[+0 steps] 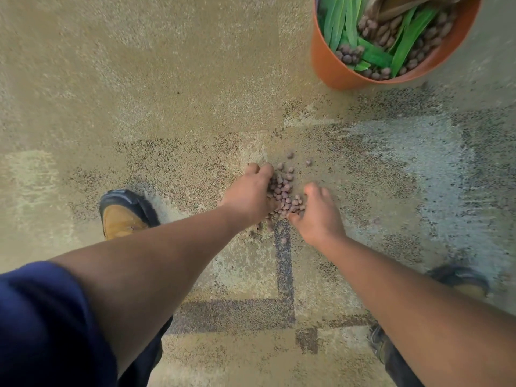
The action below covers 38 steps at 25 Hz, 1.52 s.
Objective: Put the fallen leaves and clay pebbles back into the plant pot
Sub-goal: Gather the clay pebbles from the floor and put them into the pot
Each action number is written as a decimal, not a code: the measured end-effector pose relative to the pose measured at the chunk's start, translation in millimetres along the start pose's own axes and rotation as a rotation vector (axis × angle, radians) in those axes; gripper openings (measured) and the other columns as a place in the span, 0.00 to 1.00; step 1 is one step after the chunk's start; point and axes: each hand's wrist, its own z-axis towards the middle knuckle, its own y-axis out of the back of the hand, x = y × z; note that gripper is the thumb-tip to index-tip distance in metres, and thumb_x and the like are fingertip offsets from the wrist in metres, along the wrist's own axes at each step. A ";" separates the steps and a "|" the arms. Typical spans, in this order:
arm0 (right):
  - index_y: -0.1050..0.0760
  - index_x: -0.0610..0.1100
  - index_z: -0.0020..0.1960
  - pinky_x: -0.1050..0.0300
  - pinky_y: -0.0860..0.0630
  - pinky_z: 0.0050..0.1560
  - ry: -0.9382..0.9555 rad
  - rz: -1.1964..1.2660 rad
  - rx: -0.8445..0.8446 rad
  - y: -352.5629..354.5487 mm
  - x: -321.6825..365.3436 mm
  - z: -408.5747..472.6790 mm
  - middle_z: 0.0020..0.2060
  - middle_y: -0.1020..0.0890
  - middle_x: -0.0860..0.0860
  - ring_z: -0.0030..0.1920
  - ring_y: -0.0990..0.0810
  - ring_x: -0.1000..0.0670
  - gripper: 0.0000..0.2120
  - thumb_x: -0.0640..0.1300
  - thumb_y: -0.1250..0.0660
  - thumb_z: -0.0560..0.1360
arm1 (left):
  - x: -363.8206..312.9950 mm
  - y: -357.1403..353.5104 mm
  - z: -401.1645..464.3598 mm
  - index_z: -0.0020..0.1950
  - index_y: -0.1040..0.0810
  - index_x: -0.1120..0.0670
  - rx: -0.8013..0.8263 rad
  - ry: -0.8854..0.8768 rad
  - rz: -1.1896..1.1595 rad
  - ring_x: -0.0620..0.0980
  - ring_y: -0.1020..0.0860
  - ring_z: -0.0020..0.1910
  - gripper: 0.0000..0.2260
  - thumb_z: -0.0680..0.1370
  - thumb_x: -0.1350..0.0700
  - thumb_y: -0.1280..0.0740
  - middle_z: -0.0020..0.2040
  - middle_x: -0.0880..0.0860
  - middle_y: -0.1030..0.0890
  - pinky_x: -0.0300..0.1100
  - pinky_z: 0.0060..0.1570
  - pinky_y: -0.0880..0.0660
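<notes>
On the patterned carpet (167, 79), between two hands: a small heap of brown clay pebbles (283, 195), seen from above. Left hand (250, 194) just left of the heap, back of the hand up, fingers curled down and cupped against the pebbles' left edge. Right hand (318, 216) just right of the heap, likewise cupped, thumb tip touching the nearest pebbles at the lower edge. Cupped around the pile from both sides, neither hand plainly pinching or lifting anything; fingertips hidden, so hard to tell whether any pebbles already held. A few stray pebbles beyond the heap, farther from the person, and one or two nearer, by the wrists. Both bare forearms stretched forward and down; a dark blue sleeve (42, 317) at the left upper arm.

At upper right, well apart from the hands: an orange plant pot (329, 68), upright, cut off by the frame edge. Inside it, more clay pebbles with long green leaves (374, 55) lying across them.

Below the left arm, a tan and black shoe (122, 213); a second shoe (463, 280) beside the right forearm.
</notes>
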 end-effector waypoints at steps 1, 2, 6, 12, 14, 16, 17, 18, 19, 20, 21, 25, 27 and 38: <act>0.30 0.47 0.67 0.49 0.20 0.62 0.001 0.016 -0.013 -3.4 3.3 -0.4 0.65 0.27 0.46 0.57 0.21 0.46 0.24 0.45 0.24 0.75 | 0.0 -2.7 0.1 0.68 0.30 0.50 -0.015 -0.005 -0.006 0.53 0.23 0.57 0.25 0.74 0.57 0.24 0.61 0.52 0.27 0.46 0.57 0.19; 0.29 0.47 0.68 0.51 0.21 0.62 0.010 0.020 -0.014 -6.2 6.2 -0.7 0.65 0.28 0.45 0.56 0.23 0.48 0.22 0.43 0.26 0.77 | -0.5 -3.3 0.5 0.67 0.28 0.50 -0.028 -0.009 -0.012 0.53 0.23 0.57 0.23 0.75 0.58 0.24 0.61 0.52 0.27 0.47 0.56 0.18; 0.25 0.46 0.58 0.59 0.23 0.57 0.037 0.006 -0.016 -10.3 11.7 -3.6 0.61 0.27 0.50 0.51 0.26 0.52 0.08 0.41 0.31 0.80 | -1.5 -4.6 0.1 0.56 0.21 0.50 -0.052 -0.050 -0.029 0.53 0.22 0.53 0.08 0.79 0.58 0.28 0.56 0.51 0.26 0.44 0.52 0.18; 0.18 0.49 0.57 0.61 0.20 0.37 -0.086 0.339 -0.065 -0.9 8.9 0.7 0.53 0.18 0.54 0.39 0.18 0.53 0.09 0.39 0.28 0.79 | 7.4 -5.5 2.4 0.54 0.16 0.53 -0.071 -0.037 -0.130 0.49 0.19 0.48 0.07 0.81 0.62 0.32 0.51 0.51 0.21 0.25 0.32 0.29; 0.18 0.49 0.54 0.57 0.18 0.36 -0.166 0.534 -0.077 3.8 10.2 0.6 0.49 0.16 0.51 0.39 0.16 0.51 0.09 0.37 0.28 0.79 | 6.0 -3.1 3.5 0.57 0.16 0.54 -0.067 -0.001 -0.203 0.46 0.19 0.46 0.07 0.82 0.61 0.32 0.54 0.52 0.18 0.22 0.30 0.29; 0.20 0.49 0.51 0.48 0.14 0.47 -0.233 0.699 -0.057 8.2 11.7 1.1 0.48 0.16 0.49 0.46 0.14 0.46 0.10 0.33 0.30 0.79 | 2.9 0.6 3.3 0.61 0.17 0.55 -0.060 0.027 -0.303 0.45 0.20 0.47 0.09 0.81 0.61 0.31 0.57 0.50 0.17 0.18 0.31 0.30; 0.20 0.48 0.50 0.46 0.14 0.52 -0.256 0.755 -0.039 10.4 12.8 0.8 0.49 0.16 0.48 0.49 0.15 0.45 0.11 0.32 0.30 0.79 | 1.4 2.9 2.7 0.61 0.17 0.56 -0.055 0.042 -0.356 0.46 0.20 0.48 0.09 0.81 0.61 0.31 0.57 0.50 0.17 0.19 0.32 0.30; 0.20 0.48 0.51 0.47 0.15 0.53 -0.275 0.781 -0.021 11.7 13.3 1.1 0.49 0.16 0.48 0.50 0.15 0.45 0.11 0.31 0.31 0.79 | 0.2 5.4 2.1 0.60 0.17 0.56 -0.051 0.060 -0.409 0.47 0.19 0.49 0.08 0.81 0.60 0.31 0.57 0.50 0.17 0.21 0.34 0.27; 0.20 0.47 0.51 0.49 0.15 0.51 -0.289 0.786 -0.009 13.9 13.5 1.0 0.50 0.16 0.48 0.51 0.15 0.46 0.11 0.31 0.31 0.79 | -0.6 8.1 2.0 0.59 0.16 0.56 -0.045 0.078 -0.453 0.48 0.18 0.50 0.07 0.81 0.60 0.31 0.57 0.51 0.16 0.24 0.35 0.25; 0.20 0.46 0.52 0.53 0.16 0.47 -0.299 0.779 -0.002 16.1 13.1 0.9 0.50 0.16 0.49 0.50 0.16 0.48 0.10 0.32 0.31 0.79 | -1.3 10.5 2.1 0.57 0.16 0.56 -0.039 0.091 -0.483 0.49 0.17 0.51 0.07 0.81 0.59 0.30 0.56 0.52 0.15 0.26 0.37 0.24; 0.20 0.46 0.53 0.56 0.18 0.43 -0.313 0.782 0.005 18.6 13.6 0.6 0.49 0.16 0.49 0.48 0.16 0.49 0.09 0.33 0.31 0.80 | -1.5 12.5 2.8 0.57 0.16 0.55 -0.030 0.100 -0.502 0.50 0.17 0.52 0.06 0.81 0.58 0.30 0.55 0.52 0.15 0.28 0.40 0.22; 0.21 0.43 0.53 0.59 0.21 0.44 -0.389 0.964 0.033 23.2 14.5 3.4 0.48 0.17 0.46 0.42 0.20 0.52 0.08 0.32 0.34 0.81 | -5.1 18.5 6.0 0.53 0.16 0.54 0.033 0.124 -0.517 0.53 0.16 0.51 0.07 0.82 0.53 0.32 0.50 0.52 0.14 0.44 0.52 0.17; 0.20 0.43 0.54 0.55 0.21 0.48 -0.395 1.043 0.060 23.0 14.7 4.8 0.45 0.16 0.45 0.39 0.21 0.51 0.07 0.34 0.35 0.82 | -6.0 19.4 7.4 0.51 0.17 0.55 0.065 0.123 -0.512 0.55 0.16 0.48 0.10 0.84 0.52 0.35 0.45 0.53 0.15 0.49 0.52 0.17; 0.19 0.42 0.55 0.54 0.15 0.55 -0.397 0.963 0.018 22.7 10.1 6.1 0.53 0.16 0.45 0.51 0.15 0.49 0.10 0.30 0.33 0.79 | 0.7 26.7 7.8 0.48 0.19 0.60 0.030 0.322 -0.742 0.50 0.17 0.43 0.02 0.80 0.63 0.31 0.50 0.57 0.15 0.38 0.43 0.19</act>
